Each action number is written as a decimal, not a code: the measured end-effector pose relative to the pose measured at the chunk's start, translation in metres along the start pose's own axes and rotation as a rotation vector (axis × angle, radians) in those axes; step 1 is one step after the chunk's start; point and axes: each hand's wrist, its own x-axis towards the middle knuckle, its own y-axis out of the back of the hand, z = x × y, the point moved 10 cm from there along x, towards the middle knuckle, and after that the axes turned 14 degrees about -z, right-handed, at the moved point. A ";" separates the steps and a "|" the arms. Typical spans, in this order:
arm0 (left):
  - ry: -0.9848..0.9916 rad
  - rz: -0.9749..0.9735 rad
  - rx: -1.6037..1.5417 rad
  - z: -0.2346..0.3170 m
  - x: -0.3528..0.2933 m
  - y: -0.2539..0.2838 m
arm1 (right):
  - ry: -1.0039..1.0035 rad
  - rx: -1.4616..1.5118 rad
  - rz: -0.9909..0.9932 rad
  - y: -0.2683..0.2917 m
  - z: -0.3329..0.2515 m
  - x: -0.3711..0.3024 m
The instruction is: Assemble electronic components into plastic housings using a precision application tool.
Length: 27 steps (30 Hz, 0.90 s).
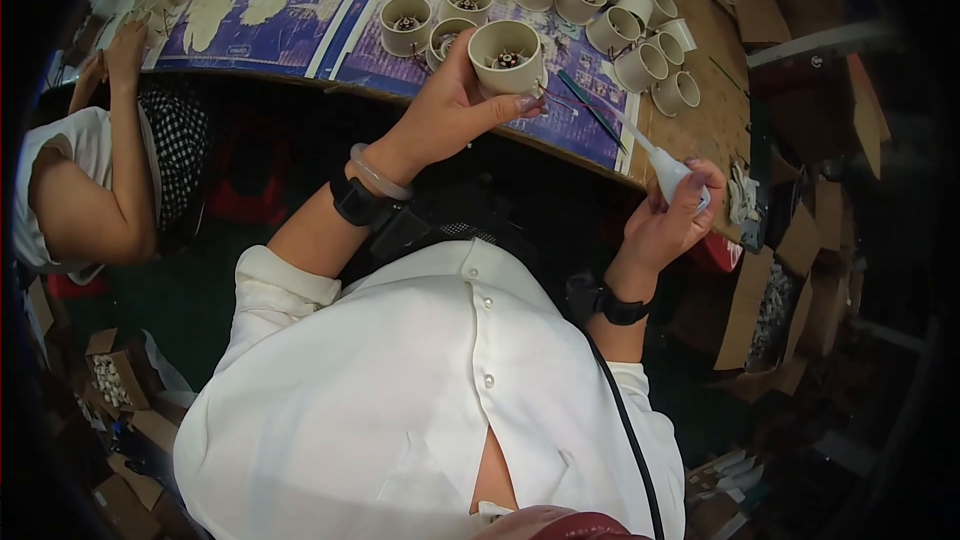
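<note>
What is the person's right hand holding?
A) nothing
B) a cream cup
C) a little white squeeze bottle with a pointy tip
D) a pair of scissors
C: the right hand grips a small white bottle with its nozzle pointing toward the cup held up in the left hand.

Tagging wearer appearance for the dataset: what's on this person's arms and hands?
White button shirt, sleeves pushed up above the elbows. Left wrist: black strap device plus a pale translucent bangle. Right wrist: black strap device. Left hand and right hand are bare, no gloves; painted nails. A thin black cable runs down the shirt.
</note>
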 end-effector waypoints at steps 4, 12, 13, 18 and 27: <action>-0.026 -0.018 0.061 -0.001 -0.003 -0.002 | 0.056 -0.207 0.005 -0.008 -0.014 -0.002; -0.040 -0.029 0.058 -0.002 -0.006 -0.004 | 0.062 -0.264 -0.072 -0.023 -0.022 -0.002; -0.036 -0.029 0.063 -0.003 -0.007 -0.004 | 0.063 -0.263 -0.078 -0.023 -0.022 -0.002; -0.025 -0.015 0.040 -0.004 -0.007 -0.004 | 0.096 -0.289 -0.085 -0.025 -0.020 -0.001; -0.047 0.029 0.442 0.007 -0.014 -0.006 | 0.030 -0.310 -0.136 -0.028 -0.017 0.002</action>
